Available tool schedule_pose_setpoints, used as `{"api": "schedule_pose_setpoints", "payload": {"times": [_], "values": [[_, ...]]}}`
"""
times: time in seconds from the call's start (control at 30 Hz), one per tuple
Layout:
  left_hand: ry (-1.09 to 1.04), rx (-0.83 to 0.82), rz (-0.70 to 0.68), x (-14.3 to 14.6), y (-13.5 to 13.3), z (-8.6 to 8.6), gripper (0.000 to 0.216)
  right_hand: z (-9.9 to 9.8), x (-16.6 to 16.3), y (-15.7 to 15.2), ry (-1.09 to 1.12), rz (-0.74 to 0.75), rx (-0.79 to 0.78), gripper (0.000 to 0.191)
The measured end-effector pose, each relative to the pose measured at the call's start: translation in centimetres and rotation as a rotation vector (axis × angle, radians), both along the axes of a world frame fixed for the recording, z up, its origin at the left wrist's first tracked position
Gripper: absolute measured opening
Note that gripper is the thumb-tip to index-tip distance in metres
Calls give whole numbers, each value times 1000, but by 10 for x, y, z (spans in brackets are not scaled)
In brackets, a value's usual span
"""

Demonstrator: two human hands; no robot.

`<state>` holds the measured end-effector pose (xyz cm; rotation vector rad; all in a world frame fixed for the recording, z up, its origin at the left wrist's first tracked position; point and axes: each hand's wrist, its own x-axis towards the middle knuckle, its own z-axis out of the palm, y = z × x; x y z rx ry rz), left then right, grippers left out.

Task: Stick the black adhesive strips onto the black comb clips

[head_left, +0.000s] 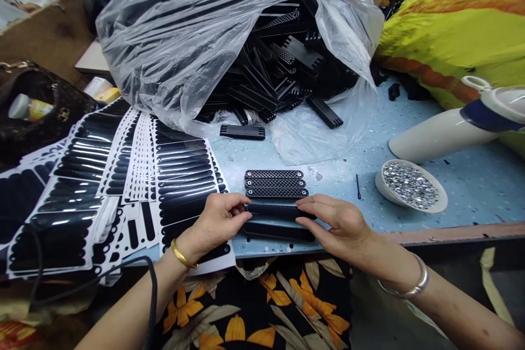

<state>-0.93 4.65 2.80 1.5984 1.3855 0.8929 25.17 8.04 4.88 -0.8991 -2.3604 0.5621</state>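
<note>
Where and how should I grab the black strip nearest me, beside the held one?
Probably pinch the front strip at its two rounded ends, coming from above: it's long, slim and lies on the table, while the held strip sits close behind its long side.

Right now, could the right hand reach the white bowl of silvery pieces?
Probably yes: the white bowl sits near the right hand, only a thin black stick lying between, though that hand holds a black strip.
</note>
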Motion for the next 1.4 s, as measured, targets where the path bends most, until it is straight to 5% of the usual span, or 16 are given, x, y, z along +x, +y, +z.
{"api": "schedule_pose_setpoints", "payload": {"times": [1.07,1.4], "values": [[34,4,1,4,2,3,21,6,-1,5,-148,-3,-96,10],[40,43,20,4,2,0,20,-8,10,6,40,8,-128,17]]}}
